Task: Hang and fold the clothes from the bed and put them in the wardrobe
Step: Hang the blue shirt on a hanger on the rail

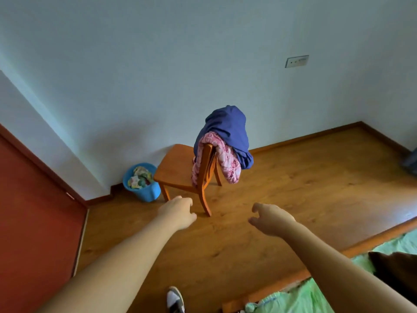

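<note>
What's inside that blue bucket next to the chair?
The blue bucket holds crumpled, colourful cloths, green, yellow and pinkish, piled almost to its rim. Whatever lies under them, and the bucket's bottom, is covered and cannot be seen.

Mostly wood, cloth and plastic, smooth finishes.
Just past the fingers: chair of orange varnished wood, glossy; on its back a matt blue cloth and a pink printed cloth, soft, puckered. Left of the fingers: bucket of smooth blue plastic with patterned rags in it. Under them: floor of wood-look boards, low sheen. Beyond: wall, matt paint. Right, nearer than the fingers: bed sheet of thin green cloth, wrinkled; bed rail of wood.
</note>
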`<state>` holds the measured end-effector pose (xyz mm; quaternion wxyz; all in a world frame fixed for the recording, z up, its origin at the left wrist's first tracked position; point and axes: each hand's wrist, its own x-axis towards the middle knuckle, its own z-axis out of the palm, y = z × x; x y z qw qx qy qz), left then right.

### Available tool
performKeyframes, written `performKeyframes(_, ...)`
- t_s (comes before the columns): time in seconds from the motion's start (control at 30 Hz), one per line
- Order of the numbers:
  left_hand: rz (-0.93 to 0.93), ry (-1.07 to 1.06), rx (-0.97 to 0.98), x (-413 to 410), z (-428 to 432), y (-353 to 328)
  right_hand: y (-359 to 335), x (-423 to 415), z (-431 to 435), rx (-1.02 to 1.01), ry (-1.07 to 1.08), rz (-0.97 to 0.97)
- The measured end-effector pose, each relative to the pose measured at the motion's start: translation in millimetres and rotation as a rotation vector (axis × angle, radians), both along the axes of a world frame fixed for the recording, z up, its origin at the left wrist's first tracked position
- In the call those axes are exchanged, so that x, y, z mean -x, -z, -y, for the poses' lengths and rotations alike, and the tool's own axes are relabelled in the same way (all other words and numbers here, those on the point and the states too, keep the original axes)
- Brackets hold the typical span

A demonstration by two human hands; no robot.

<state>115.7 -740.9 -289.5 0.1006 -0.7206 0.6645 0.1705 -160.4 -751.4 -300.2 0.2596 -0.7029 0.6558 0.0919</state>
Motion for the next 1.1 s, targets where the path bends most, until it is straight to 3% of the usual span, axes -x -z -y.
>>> performKeyframes(0.23, -0.082, 0.112, 0.069, -28, 112, 15, 7, -33, 88, 0.036, 0.107, -0.039)
performKeyframes(0.6, -0.087, 0.236, 0.165, -139, 284, 30, 11, -117, 216, 0.038, 0.270, -0.045)
performKeyframes(0.83, -0.155, 0.331, 0.166, -120, 359, 31, 14, -106, 261, -0.004, 0.396, -0.039)
performKeyframes(1.1, -0.159, 0.414, 0.189, -65, 471, 39, 40, -80, 370, -0.006, 0.562, 0.253)
